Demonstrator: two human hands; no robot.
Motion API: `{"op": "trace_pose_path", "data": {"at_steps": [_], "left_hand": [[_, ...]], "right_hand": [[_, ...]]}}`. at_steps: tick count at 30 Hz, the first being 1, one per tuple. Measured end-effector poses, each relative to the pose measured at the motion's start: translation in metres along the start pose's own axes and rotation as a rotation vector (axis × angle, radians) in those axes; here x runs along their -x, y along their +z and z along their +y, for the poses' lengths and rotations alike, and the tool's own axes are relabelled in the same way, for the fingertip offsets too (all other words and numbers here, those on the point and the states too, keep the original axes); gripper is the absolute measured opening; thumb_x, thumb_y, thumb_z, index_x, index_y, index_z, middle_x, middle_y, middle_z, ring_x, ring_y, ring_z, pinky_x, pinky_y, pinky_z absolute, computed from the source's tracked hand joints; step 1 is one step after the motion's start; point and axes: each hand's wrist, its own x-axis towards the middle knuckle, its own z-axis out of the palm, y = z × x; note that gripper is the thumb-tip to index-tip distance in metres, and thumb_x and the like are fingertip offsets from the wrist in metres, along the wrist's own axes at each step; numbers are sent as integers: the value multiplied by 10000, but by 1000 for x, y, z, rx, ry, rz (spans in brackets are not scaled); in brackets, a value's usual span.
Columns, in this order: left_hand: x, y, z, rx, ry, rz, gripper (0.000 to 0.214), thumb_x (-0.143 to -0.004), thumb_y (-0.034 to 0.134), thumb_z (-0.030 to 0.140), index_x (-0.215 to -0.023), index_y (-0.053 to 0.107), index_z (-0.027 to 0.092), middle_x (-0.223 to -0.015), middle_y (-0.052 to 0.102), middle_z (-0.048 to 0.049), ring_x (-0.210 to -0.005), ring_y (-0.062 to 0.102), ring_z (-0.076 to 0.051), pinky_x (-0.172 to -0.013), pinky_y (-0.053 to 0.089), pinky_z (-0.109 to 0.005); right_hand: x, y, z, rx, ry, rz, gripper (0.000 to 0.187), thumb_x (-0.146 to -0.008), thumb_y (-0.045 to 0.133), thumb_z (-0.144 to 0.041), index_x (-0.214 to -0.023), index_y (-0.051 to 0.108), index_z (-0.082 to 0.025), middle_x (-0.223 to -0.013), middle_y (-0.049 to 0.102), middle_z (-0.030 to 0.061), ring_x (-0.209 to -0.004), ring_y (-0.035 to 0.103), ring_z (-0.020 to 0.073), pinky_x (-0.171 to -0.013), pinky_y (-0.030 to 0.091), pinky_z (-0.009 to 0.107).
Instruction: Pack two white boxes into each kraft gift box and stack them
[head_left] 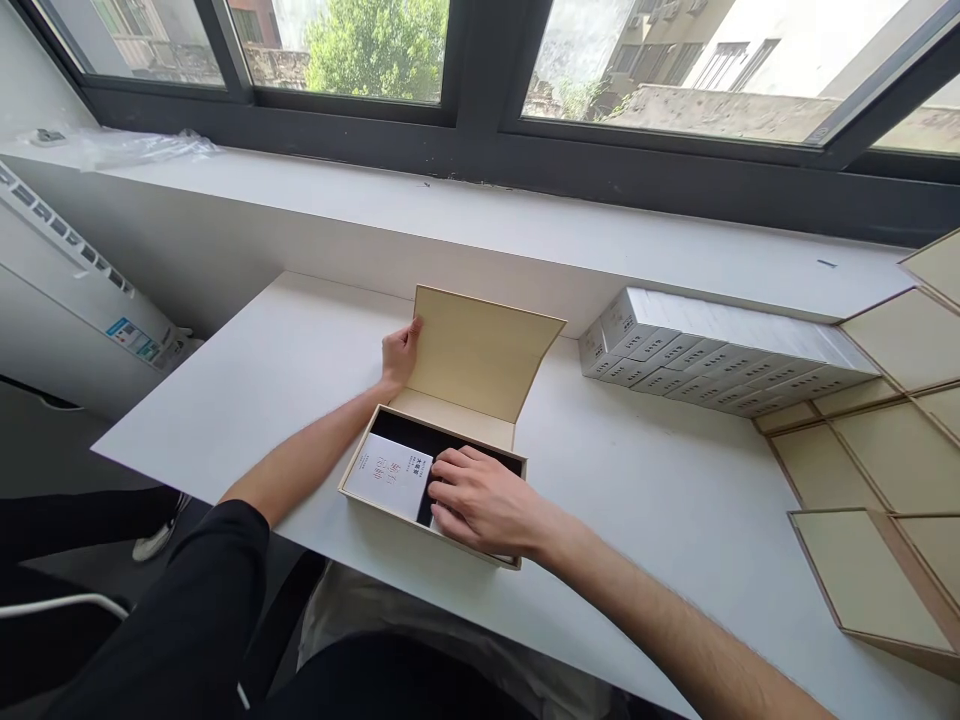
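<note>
A cream gift box [431, 535] with a black lining stands on the white table, its hinged lid [480, 350] raised behind it. My left hand [401, 355] is closed on the lid's upper left edge, thumb on the inner side. In the left part of the box lies a small white carton [388, 478] with red and black printed characters. My right hand [484, 500] reaches into the right part, palm down, fingers bent together beside the carton's right edge. Whatever lies beneath these fingers is mostly hidden.
White printed cartons [720, 360] are stacked in two layers at the table's back right. Several cream boxes [870, 570] are piled at the right edge. A windowsill [420, 215] runs behind the table [300, 310]. Clear plastic [142, 148] rests on the sill, and a white appliance [82, 300] stands at left.
</note>
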Motion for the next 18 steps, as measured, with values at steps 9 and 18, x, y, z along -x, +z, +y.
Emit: {"op": "trace_pose_path", "data": {"at_steps": [9, 18], "left_hand": [[1, -1, 2, 86, -74, -39, 687, -792, 413, 839, -564, 233, 217, -541, 231, 32, -572, 234, -108, -524, 173, -285], [14, -84, 56, 101, -96, -615, 798, -842, 261, 845, -665, 621, 155, -646, 619, -56, -665, 585, -167, -704, 488, -297]], "right_hand": [[0, 2, 0, 13, -4, 73, 302, -996, 443, -336, -928, 686, -170, -969, 674, 99, -951, 561, 215, -919, 432, 387], [68, -2, -21, -253, -84, 852, 277, -958, 371, -171, -775, 574, -213, -624, 527, 32, -583, 486, 166, -553, 396, 312]]}}
